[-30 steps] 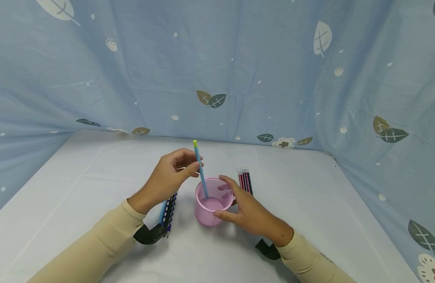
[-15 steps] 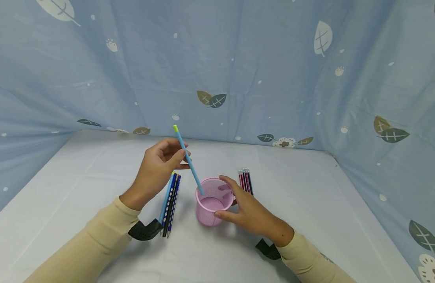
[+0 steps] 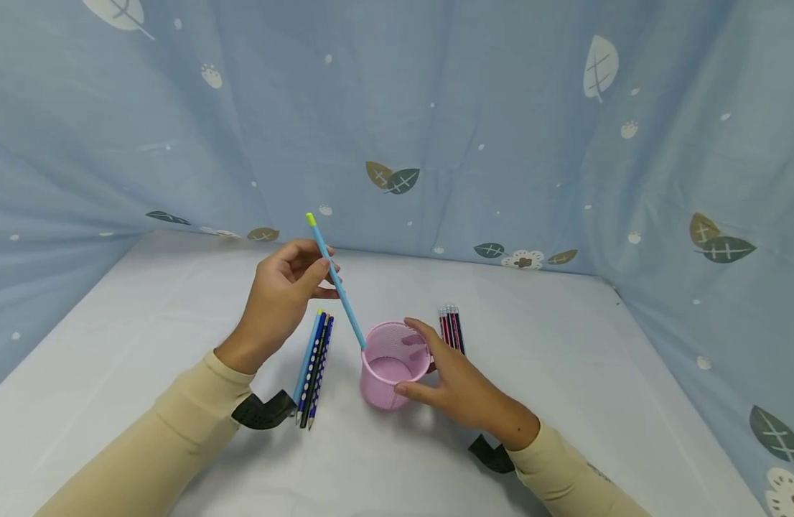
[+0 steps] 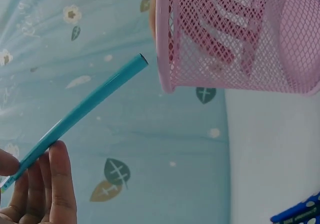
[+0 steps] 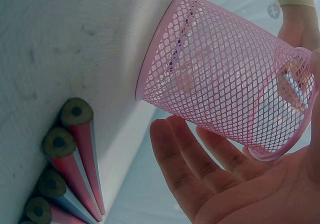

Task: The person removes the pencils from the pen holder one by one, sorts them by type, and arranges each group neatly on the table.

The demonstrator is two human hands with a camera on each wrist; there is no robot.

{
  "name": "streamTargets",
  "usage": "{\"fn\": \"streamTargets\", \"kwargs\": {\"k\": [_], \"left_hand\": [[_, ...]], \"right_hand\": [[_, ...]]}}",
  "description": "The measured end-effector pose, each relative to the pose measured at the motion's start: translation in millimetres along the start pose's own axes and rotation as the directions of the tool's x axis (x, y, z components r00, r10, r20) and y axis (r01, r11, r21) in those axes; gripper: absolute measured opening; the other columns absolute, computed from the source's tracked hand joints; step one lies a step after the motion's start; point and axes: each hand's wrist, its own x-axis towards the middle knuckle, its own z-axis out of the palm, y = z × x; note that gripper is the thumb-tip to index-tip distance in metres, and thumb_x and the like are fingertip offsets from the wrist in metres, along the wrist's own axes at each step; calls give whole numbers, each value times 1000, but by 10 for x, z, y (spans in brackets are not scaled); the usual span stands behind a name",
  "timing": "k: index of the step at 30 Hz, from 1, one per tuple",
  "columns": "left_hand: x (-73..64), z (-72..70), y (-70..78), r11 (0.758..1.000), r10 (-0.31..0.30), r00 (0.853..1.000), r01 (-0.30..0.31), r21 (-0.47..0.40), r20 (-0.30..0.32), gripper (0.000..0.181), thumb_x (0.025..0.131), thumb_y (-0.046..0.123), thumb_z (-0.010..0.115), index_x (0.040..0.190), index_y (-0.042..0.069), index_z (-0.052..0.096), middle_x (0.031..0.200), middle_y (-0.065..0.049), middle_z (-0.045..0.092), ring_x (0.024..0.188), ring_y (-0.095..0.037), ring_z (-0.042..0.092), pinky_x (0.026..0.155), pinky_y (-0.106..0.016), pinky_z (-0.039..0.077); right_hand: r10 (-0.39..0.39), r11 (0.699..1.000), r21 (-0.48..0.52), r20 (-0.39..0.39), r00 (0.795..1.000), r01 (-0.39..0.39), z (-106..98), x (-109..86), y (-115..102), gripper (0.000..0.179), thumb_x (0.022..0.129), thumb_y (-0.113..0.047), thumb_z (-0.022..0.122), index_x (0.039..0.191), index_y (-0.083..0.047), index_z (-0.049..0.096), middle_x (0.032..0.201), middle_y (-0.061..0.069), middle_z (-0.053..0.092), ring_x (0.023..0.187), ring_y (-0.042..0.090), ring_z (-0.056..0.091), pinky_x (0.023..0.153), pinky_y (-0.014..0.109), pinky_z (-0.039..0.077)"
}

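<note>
In the head view my left hand (image 3: pixel 279 287) pinches a light blue pencil (image 3: pixel 337 287) with a yellow-green end between thumb and fingers. The pencil slants, its lower end by the left rim of a pink mesh pen cup (image 3: pixel 379 391). In the left wrist view a gap shows between the pencil's blunt dark tip (image 4: pixel 143 59) and the cup's rim. My right hand (image 3: pixel 464 388) holds the upright cup from the right, thumb at the near side and fingers at the far side. Through its mesh no pencil shows inside.
Left of the cup several pencils (image 3: pixel 314 370) lie side by side, blue, black and dotted. Right of it, partly behind my right hand, lie several red and dark striped pencils (image 3: pixel 451 329). A blue leaf-print curtain (image 3: pixel 397 108) backs the white table (image 3: pixel 552 359).
The blue pencil's lower end has come out of the cup, as my left hand moved up and to the left with it. My right hand has stayed on the cup.
</note>
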Motion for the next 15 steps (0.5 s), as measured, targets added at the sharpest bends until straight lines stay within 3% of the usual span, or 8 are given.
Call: {"fn": "streamTargets", "kwargs": {"k": [9,15], "left_hand": [[3,-79,10,999,-17,1000,17,29,-17,25,104,17,52,122,0,54,101,-10,60,90,-24,69,77,-34,61],[-6,-168,-20,998,-35,999,35,60,-5,26,104,19,53,123,2,54,100,-7,61,88,-18,67,75,-33,61]], "right_hand": [[-30,999,-20,1,1000,30,-10,11,13,91,87,-50,74,157,-26,22,144,0,52,133,18,51,111,49,42],[-15,1000,-16,-2,1000,15,-9,0,24,91,86,-49,75,157,-26,23,143,0,52,134,19,51,111,50,41]]}}
